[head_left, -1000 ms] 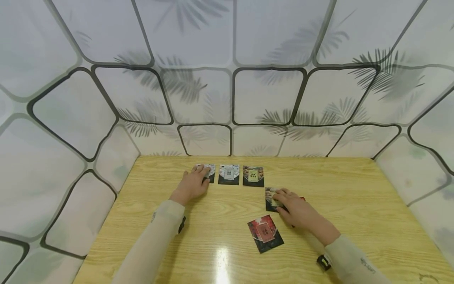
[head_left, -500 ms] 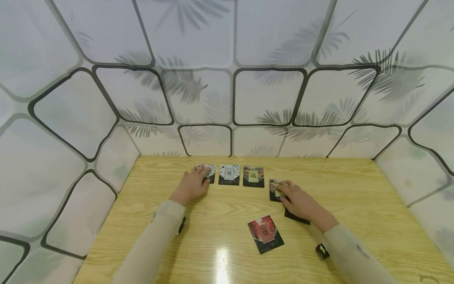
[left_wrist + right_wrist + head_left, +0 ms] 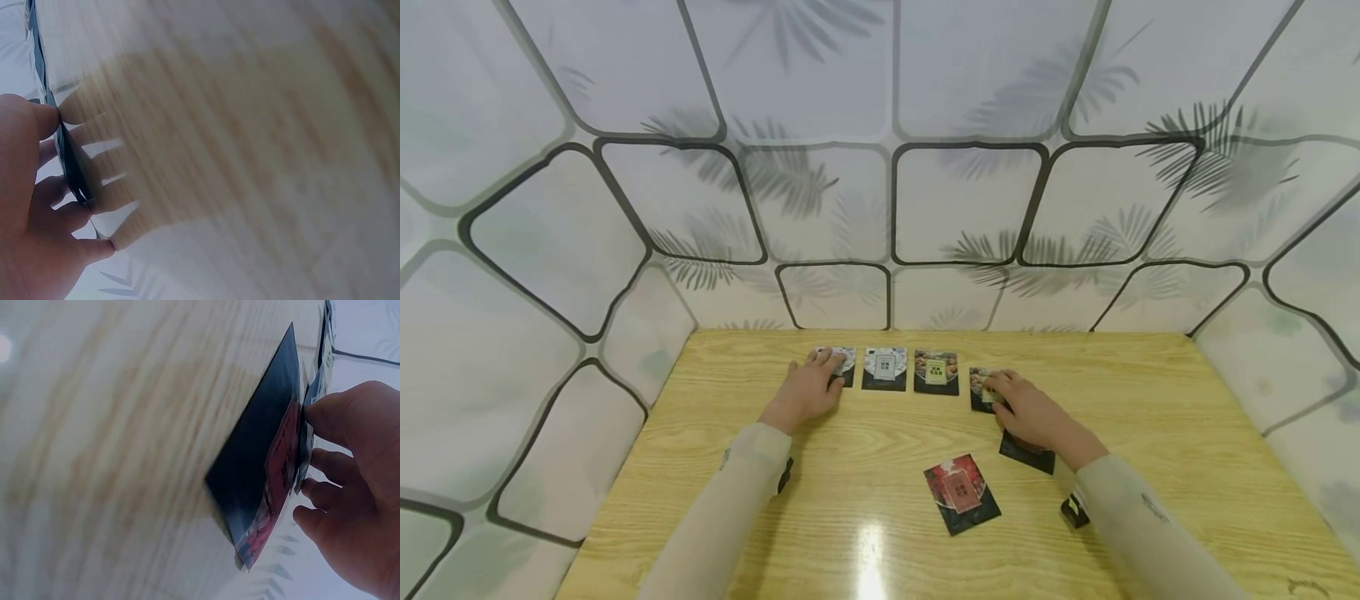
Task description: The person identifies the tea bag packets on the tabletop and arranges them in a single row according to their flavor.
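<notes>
My left hand (image 3: 808,390) rests on a white-and-black packet (image 3: 847,367) at the left end of a row at the table's back, its fingers touching the packet in the left wrist view. My right hand (image 3: 1036,413) has its fingertips on a dark packet with a yellow label (image 3: 981,393), right of the row; part of that packet is covered. Under the right palm lies a red-and-black packet (image 3: 259,456), partly hidden in the head view. A second red-and-black packet (image 3: 961,493) lies tilted nearer the front.
Between the hands, a white-and-black packet (image 3: 884,369) and a yellow-labelled dark packet (image 3: 936,372) continue the row. The wooden table (image 3: 850,467) meets a patterned fabric wall (image 3: 940,296) behind them. Each wrist carries a small black device.
My right hand has slid the yellow-labelled packet away from me and slightly right, toward the row's level. More of the red-and-black packet beneath that hand shows. My left hand has stayed still.
</notes>
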Demonstrator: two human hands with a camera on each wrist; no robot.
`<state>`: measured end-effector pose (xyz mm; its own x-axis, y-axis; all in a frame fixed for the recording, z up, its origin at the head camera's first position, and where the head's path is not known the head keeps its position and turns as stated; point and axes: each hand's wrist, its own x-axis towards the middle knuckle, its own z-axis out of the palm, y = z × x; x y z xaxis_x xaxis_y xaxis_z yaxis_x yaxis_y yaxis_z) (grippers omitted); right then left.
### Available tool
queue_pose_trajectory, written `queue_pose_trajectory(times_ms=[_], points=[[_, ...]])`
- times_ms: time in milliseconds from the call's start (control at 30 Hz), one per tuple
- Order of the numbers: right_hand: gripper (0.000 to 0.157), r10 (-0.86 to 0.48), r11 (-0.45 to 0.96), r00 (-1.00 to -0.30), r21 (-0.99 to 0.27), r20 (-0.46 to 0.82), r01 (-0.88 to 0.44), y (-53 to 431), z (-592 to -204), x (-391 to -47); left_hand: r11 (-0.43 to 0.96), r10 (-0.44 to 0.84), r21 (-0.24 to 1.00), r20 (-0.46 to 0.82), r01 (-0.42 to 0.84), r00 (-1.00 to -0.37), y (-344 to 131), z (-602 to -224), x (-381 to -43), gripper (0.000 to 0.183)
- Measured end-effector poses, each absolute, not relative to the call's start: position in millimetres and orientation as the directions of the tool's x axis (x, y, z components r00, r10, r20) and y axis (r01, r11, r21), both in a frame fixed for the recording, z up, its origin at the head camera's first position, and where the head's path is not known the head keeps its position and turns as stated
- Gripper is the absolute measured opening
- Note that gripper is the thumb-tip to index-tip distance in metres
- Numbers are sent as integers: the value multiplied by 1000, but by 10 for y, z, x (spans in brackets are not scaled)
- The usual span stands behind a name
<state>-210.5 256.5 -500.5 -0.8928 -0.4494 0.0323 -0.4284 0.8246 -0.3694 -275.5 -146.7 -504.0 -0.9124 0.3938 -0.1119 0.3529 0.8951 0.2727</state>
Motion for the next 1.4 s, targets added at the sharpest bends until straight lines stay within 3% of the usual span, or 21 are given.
queue_pose_trajectory(times_ms=[1400], points=[[42,-450,826,-893,-368,26,-427,2585,-5036,-2340,897,376,292,-105,333,-921,-1455,-5021,-2730,55]])
